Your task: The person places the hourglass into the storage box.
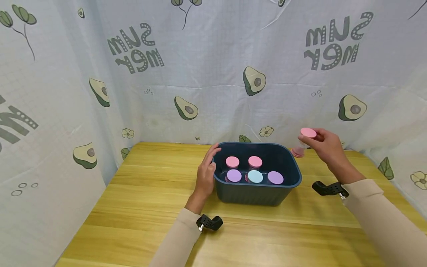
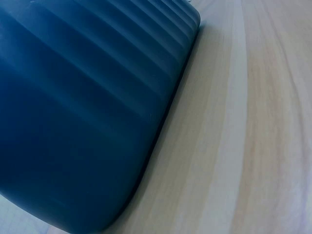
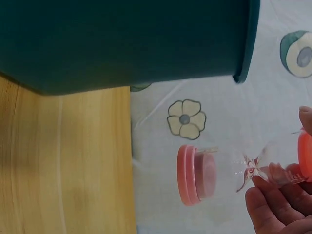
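My right hand [image 1: 328, 146] pinches a sand timer [image 1: 298, 152] by its upper pink cap, above the table to the right of a dark blue bin [image 1: 247, 195]. The right wrist view shows the timer's clear, narrow-waisted glass, with pink sand by its lower pink cap [image 3: 187, 175]. Inside the bin stand several more timers, seen mostly from above: pink-capped [image 1: 232, 162], purple-capped [image 1: 275, 177] and light-blue-capped [image 1: 255, 176]. At the bin's left end my left hand [image 1: 205, 176] rests against the rim with its fingers extended. Only the bin's ribbed wall [image 2: 97, 97] fills much of the left wrist view.
The bin stands on a wooden table [image 1: 150, 207]. Behind and at the sides hangs a pale cloth [image 1: 213, 66] printed with avocados and flowers. A black strap device [image 1: 330, 188] is on each wrist.
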Available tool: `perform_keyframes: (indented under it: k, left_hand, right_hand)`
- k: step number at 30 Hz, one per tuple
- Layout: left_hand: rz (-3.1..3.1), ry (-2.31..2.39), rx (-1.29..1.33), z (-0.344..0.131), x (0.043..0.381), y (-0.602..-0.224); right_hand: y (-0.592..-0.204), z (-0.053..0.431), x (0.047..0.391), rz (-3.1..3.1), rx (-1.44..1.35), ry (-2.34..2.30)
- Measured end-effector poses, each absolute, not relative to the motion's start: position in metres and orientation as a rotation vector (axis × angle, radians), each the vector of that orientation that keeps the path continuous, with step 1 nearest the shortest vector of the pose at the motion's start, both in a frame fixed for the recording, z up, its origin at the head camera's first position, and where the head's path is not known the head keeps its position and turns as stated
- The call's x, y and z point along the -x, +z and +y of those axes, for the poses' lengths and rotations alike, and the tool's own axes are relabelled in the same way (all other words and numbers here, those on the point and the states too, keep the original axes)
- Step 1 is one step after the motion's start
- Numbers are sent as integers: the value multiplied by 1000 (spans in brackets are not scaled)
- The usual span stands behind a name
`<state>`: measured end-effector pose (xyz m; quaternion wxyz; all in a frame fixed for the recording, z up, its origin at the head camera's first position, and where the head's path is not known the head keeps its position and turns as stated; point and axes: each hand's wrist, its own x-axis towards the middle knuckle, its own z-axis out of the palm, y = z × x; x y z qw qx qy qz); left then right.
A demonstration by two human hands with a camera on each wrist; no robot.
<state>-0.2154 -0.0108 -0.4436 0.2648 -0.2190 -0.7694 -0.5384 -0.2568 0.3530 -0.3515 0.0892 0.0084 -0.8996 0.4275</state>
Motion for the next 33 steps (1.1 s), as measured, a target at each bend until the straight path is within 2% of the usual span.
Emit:
perform_keyframes:
  k: [33]
  left_hand:
    - [-2070,-1473,608,-16,222,-442]
  right_hand:
    - [-296,323,232,-2542,-173,1359]
